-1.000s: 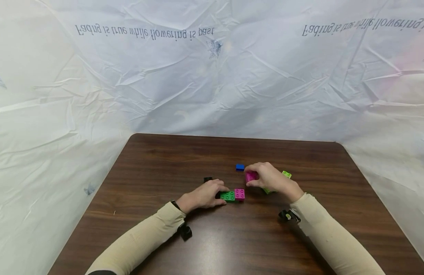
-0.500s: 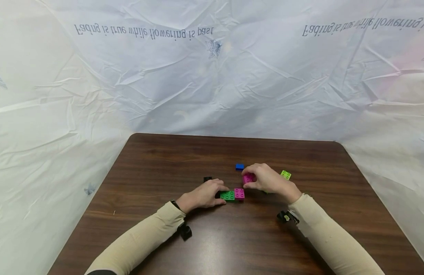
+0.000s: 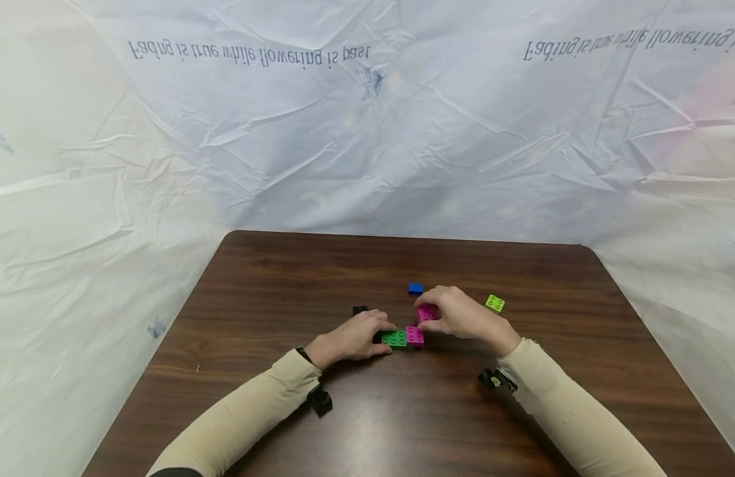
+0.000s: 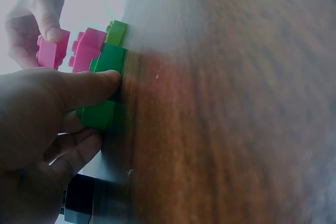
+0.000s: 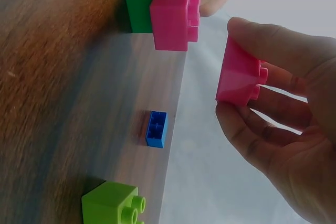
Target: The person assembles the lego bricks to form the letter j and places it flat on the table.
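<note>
My left hand (image 3: pixel 354 336) pinches a green brick (image 3: pixel 394 340) between thumb and fingers, low at the table. A pink brick (image 5: pixel 170 17) sits higher than the green one, at its right end, studs up. Thumb and fingertips of my right hand (image 3: pixel 462 317) pinch a second pink brick (image 5: pixel 239 74), raised off the table. In the head view this brick (image 3: pixel 427 312) is just behind and right of the first pink one. Both bricks' studs point upward.
A small blue brick (image 3: pixel 415 289) lies farther back, its hollow side showing in the right wrist view. To the right is a lime green brick (image 3: pixel 495 303). A black brick (image 4: pixel 80 199) stands behind my left hand. White printed sheeting (image 3: pixel 367 152) surrounds the brown table (image 3: pixel 295 265).
My right hand has carried its pink brick leftward and slightly nearer to the other pink brick. The left hand has stayed in place on the green brick.
</note>
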`<state>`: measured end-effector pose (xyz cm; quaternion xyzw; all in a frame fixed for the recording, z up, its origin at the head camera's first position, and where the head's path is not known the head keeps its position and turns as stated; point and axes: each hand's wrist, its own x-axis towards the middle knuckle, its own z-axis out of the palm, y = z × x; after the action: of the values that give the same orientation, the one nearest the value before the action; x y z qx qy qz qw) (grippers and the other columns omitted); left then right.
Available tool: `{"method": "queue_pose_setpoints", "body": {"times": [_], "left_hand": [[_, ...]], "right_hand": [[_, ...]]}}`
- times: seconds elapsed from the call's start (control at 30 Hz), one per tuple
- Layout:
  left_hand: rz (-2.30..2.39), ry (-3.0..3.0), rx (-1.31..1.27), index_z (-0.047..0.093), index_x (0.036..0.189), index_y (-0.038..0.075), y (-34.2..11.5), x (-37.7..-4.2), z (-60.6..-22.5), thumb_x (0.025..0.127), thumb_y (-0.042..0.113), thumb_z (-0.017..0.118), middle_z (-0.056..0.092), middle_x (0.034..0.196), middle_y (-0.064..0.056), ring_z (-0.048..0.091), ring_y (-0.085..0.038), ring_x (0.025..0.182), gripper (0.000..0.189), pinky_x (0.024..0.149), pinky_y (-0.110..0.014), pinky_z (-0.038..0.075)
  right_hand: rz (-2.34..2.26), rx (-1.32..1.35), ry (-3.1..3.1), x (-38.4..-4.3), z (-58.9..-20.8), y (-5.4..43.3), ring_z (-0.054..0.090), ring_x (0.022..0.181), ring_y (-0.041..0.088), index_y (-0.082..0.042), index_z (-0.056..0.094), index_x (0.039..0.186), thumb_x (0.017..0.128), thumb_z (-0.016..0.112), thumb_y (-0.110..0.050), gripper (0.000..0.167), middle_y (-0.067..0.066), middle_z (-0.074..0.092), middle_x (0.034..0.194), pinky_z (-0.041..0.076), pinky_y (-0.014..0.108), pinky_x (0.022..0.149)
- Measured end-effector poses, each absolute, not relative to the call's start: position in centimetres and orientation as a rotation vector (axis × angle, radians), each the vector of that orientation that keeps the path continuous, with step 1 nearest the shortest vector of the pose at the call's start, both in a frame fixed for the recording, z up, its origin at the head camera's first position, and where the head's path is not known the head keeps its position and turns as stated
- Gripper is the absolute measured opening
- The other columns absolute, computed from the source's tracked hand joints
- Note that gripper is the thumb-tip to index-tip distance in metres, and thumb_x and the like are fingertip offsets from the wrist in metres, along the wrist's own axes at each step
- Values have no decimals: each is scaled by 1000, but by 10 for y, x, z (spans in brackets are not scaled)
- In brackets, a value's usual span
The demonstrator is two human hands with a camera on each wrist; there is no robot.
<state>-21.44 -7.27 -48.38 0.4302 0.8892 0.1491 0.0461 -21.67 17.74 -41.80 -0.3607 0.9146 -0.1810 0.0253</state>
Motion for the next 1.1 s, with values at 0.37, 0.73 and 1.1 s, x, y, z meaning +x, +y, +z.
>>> {"method": "queue_pose_setpoints", "body": {"times": [0.37,0.73,1.1], "left_hand": [[476,2707,1320,66,127,13,-74,-215,-484,91,36,70,64,114,-1,58,-14,106,43,91,-29,49],[482,2705,1320,66,127,13,-73,-215,-483,91,35,70,63,113,-1,58,-14,104,42,89,-29,50],[480,2708,1330,66,126,13,-73,-215,-482,91,35,70,63,109,0,58,-13,101,41,86,-26,50]], "right_hand": [[-586,-1154,2808,-211,-415,172,55,83,9,-6,70,112,85,77,-28,36,2,66,103,49,25,68],[-597,-1172,2791,-207,-418,167,57,86,10,-7,70,113,86,76,-27,34,2,66,105,50,24,69],[-597,-1240,2788,-206,-422,166,60,87,11,-6,70,111,84,78,-24,33,3,68,103,51,23,70]]}}
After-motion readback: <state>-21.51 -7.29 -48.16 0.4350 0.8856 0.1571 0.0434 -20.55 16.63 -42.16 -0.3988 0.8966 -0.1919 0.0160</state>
